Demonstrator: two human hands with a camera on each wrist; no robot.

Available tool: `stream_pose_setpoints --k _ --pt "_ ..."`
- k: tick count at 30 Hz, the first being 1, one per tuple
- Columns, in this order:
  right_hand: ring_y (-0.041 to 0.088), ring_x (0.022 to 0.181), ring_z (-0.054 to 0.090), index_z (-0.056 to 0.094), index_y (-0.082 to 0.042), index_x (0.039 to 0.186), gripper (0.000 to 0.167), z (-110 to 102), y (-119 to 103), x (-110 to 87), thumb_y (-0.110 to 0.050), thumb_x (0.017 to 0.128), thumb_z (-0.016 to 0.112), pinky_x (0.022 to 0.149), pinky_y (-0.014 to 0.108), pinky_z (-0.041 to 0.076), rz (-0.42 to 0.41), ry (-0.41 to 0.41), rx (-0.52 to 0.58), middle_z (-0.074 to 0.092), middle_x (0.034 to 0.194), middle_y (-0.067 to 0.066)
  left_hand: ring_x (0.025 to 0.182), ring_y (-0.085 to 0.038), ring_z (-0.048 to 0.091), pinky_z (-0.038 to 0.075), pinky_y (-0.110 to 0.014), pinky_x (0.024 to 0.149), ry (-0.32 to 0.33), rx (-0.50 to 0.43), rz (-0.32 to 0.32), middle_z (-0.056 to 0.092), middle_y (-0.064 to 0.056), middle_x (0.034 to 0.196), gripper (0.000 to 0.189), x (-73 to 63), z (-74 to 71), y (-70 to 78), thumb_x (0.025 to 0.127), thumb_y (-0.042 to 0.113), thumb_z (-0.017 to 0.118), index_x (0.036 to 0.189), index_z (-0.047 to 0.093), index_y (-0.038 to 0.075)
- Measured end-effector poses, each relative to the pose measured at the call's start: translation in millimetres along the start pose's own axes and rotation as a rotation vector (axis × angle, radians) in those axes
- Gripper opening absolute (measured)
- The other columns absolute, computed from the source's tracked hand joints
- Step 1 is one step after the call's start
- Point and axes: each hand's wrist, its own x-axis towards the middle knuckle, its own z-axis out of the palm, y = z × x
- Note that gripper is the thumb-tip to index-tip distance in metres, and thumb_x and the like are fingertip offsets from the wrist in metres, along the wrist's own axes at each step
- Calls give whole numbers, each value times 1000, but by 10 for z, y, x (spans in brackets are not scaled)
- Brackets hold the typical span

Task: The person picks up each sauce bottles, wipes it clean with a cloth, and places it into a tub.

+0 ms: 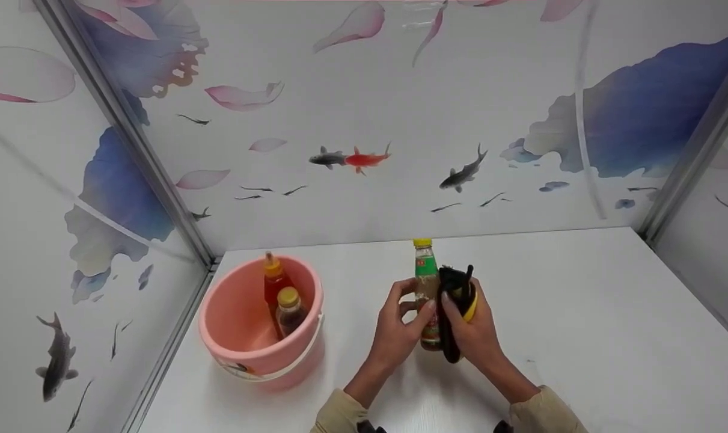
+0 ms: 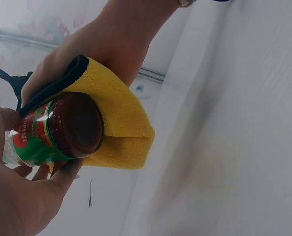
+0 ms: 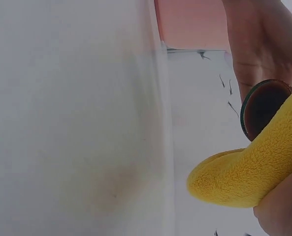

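My left hand (image 1: 395, 328) grips a glass sauce bottle (image 1: 426, 270) with a yellow cap and a green and red label. The bottle is upright, raised above the white table. In my right hand (image 1: 475, 325) is a folded cloth (image 2: 121, 123), yellow on one face and dark on the other, held against the bottle's side. The left wrist view shows the bottle's dark base with the cloth wrapped partly around it. From the right wrist the yellow face of the cloth (image 3: 239, 182) hides much of the bottle (image 3: 266, 105).
A pink bucket (image 1: 213, 331) with a white handle stands on the table (image 1: 610, 337) at the left. Inside lean a bottle with an orange nozzle cap (image 1: 273, 279) and a yellow-capped bottle (image 1: 290, 313). Printed wall panels (image 1: 364, 204) enclose the back and sides.
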Motion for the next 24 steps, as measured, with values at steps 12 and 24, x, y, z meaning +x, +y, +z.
stream_pose_setpoints --k 12,24 --pt "21 105 69 52 -9 146 41 -150 -52 102 -13 108 67 87 26 62 -42 51 4 66 122 4 126 -16 67 55 -32 109 -146 -19 -40 63 6 140 51 -96 128 -71 103 40 74 149 53 39" --pt "22 107 69 52 -8 145 41 -170 -53 94 -12 107 68 91 26 62 -44 51 21 66 124 2 123 -15 68 58 -39 108 -141 -53 -54 63 6 144 61 -90 119 -87 98 36 81 153 53 38"
